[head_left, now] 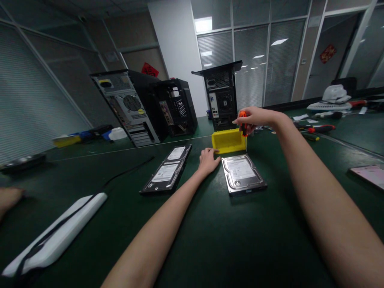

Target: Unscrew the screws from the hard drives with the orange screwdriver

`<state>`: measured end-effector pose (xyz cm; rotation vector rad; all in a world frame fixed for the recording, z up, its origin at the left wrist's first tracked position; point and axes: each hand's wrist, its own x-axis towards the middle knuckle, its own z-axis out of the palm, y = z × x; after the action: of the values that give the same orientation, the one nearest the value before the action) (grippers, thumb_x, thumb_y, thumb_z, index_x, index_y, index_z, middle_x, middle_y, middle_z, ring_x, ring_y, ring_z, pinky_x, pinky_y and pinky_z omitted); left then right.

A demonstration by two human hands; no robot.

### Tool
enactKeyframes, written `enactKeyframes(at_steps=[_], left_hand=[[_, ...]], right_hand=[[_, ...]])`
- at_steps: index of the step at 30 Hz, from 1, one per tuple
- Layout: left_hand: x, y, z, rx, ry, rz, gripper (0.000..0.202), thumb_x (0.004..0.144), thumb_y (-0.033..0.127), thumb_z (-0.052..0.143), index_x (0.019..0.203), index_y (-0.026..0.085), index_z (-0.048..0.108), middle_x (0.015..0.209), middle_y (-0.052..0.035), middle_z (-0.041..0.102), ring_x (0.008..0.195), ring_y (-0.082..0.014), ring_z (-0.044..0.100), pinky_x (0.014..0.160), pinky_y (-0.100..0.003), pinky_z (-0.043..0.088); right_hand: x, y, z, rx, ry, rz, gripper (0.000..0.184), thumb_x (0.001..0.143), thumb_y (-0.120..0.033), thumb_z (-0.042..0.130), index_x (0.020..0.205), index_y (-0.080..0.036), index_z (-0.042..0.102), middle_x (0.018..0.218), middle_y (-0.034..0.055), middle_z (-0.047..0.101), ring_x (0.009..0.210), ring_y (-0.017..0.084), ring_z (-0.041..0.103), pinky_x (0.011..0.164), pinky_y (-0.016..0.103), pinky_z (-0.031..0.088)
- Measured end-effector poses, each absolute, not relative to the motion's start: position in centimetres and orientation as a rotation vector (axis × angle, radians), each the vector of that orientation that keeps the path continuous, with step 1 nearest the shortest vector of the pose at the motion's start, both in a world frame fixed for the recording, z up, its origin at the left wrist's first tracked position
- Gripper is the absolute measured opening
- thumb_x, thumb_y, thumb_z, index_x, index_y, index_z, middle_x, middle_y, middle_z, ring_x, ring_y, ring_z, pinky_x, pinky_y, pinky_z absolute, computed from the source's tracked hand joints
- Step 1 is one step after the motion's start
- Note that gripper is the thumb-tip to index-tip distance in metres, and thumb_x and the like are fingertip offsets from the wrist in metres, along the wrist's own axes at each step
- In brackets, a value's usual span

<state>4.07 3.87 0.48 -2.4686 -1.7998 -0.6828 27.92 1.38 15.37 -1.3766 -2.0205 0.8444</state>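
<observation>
A small yellow bin [228, 141] stands on the green table, just beyond a silver hard drive [242, 173]. My left hand [208, 160] rests by the bin's front left corner, fingertips touching its lower edge, fingers curled loosely and holding nothing. My right hand [255, 117] hovers above the bin's right end, pinched round an orange-handled screwdriver [243, 124] that points down. Two more hard drives [168, 170] lie end to end to the left of my left arm.
Three open computer cases [132, 106] stand at the back of the table. A white power strip [57, 234] with a black cable lies front left. Screwdrivers [319, 129] and small parts lie at the right, and another person's hand [9, 198] shows at the left edge.
</observation>
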Motion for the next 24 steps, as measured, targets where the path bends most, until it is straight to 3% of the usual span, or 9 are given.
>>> enactKeyframes(at_steps=[4, 9, 17, 24], left_hand=[[4.4, 2.9, 0.6, -2.399, -1.633, -0.632, 0.022, 0.087, 0.03, 0.049, 0.103, 0.018, 0.058, 0.109, -0.0102, 0.055, 0.106, -0.0259, 0.048, 0.091, -0.039, 0.04], [4.7, 2.4, 0.7, -2.265, -1.69, -0.616, 0.022, 0.088, 0.035, 0.049, 0.097, 0.015, 0.053, 0.104, -0.0121, 0.057, 0.099, -0.027, 0.052, 0.085, -0.038, 0.042], [4.4, 3.6, 1.2, -2.229, -1.906, -1.02, 0.035, 0.089, 0.025, 0.052, 0.117, 0.015, 0.034, 0.105, -0.0119, 0.063, 0.098, -0.0232, 0.062, 0.082, -0.033, 0.045], [4.2, 4.0, 1.1, -2.35, -1.906, -0.946, 0.031, 0.091, 0.018, 0.043, 0.12, 0.016, 0.033, 0.107, -0.0155, 0.065, 0.096, -0.0245, 0.065, 0.08, -0.034, 0.047]], right_hand=[[27.9, 1.2, 15.4, -1.382, -2.025, 0.836, 0.025, 0.082, -0.037, 0.065, 0.089, -0.017, 0.051, 0.078, 0.0061, 0.069, 0.056, 0.011, 0.065, 0.051, 0.02, 0.055], [27.9, 1.1, 15.3, -1.371, -2.032, 0.816, 0.026, 0.081, -0.037, 0.065, 0.087, -0.017, 0.051, 0.077, 0.006, 0.069, 0.055, 0.011, 0.065, 0.051, 0.019, 0.055], [27.6, 1.1, 15.4, -1.375, -1.999, 0.836, 0.027, 0.08, -0.038, 0.068, 0.084, -0.018, 0.05, 0.075, 0.0053, 0.069, 0.055, 0.011, 0.064, 0.05, 0.02, 0.055], [27.3, 1.0, 15.4, -1.367, -2.012, 0.834, 0.025, 0.082, -0.038, 0.066, 0.084, -0.018, 0.05, 0.076, 0.0059, 0.069, 0.054, 0.011, 0.063, 0.051, 0.02, 0.055]])
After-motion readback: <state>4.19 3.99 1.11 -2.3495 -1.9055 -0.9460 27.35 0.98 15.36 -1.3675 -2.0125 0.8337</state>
